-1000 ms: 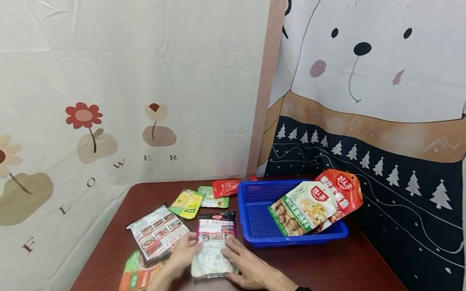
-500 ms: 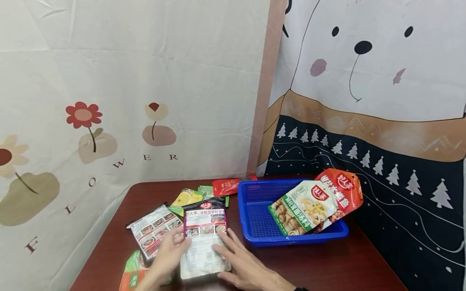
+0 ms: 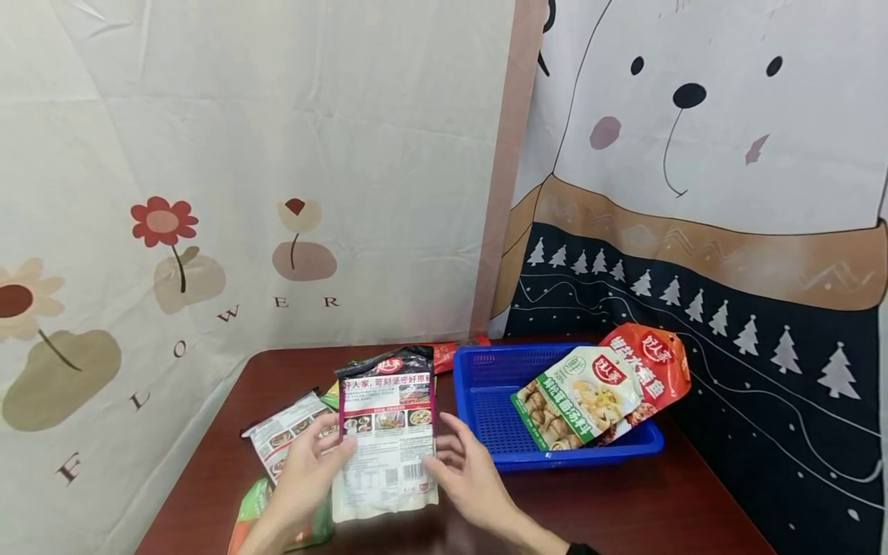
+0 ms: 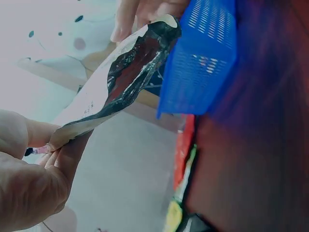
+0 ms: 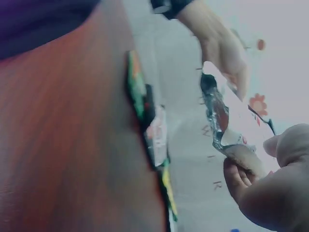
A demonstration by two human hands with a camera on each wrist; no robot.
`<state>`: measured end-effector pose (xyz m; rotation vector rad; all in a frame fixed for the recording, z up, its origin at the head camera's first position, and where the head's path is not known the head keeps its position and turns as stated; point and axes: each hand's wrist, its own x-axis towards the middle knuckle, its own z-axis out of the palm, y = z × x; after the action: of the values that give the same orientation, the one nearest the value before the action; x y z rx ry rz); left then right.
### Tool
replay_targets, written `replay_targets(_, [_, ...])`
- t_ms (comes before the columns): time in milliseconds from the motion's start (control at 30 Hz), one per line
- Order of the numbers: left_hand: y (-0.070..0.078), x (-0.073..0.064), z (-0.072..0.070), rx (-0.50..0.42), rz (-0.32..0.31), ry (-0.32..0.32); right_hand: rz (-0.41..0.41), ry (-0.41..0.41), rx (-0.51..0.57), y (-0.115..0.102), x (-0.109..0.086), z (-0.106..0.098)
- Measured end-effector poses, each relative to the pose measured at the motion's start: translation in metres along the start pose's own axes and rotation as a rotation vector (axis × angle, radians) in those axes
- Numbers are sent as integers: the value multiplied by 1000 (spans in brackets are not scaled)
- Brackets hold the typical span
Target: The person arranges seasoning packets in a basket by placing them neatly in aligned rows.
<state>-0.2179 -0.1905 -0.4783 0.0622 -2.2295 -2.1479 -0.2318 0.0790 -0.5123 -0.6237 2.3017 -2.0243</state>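
A seasoning pouch (image 3: 388, 462), black at the top and white below with small food pictures, is held off the table between both hands. My left hand (image 3: 308, 462) pinches its left edge, thumb on the printed face and fingers behind. The right hand (image 3: 475, 474) grips the opposite edge in the same way. In the left wrist view the pouch (image 4: 130, 72) is seen from its lower end, tilted and clear of the tabletop. The right wrist view shows the pouch (image 5: 241, 121) between the right thumb and fingers.
Right of the hands stands a blue plastic basket (image 3: 486, 455) with a mushroom soup pouch (image 3: 590, 393) and a red fish pouch (image 3: 669, 378) leaning in it. A white-and-black pouch (image 3: 284, 432) and an orange-green pouch (image 3: 253, 509) lie on the left. A red packet (image 3: 454, 353) lies behind.
The pouch has come up off the table, shifting slightly left and toward upright. The right hand has gone from lying on its face to gripping its right edge.
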Motion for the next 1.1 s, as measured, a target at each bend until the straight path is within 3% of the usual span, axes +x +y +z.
replay_targets(100, [7, -2, 3, -22, 16, -17, 63, -18, 63, -10, 3, -7])
replay_targets(233, [18, -5, 9, -24, 61, -33, 85, -46, 126, -21, 5, -17])
replay_targets(433, [32, -5, 20, -50, 170, -88, -19, -27, 92, -33, 6, -32])
replay_targets(567, [38, -3, 26, -19, 245, -98, -102, 9, 48, -38, 5, -38])
replay_targets(700, [40, 0, 31, 1, 297, -102, -132, 34, 35, -39, 4, -43])
replay_targets(867, [40, 3, 36, -1, 324, -104, -89, 45, 51, -38, 4, -46])
replay_targets(1100, [42, 9, 43, -14, 295, -94, -83, 35, 124, -38, 5, -50])
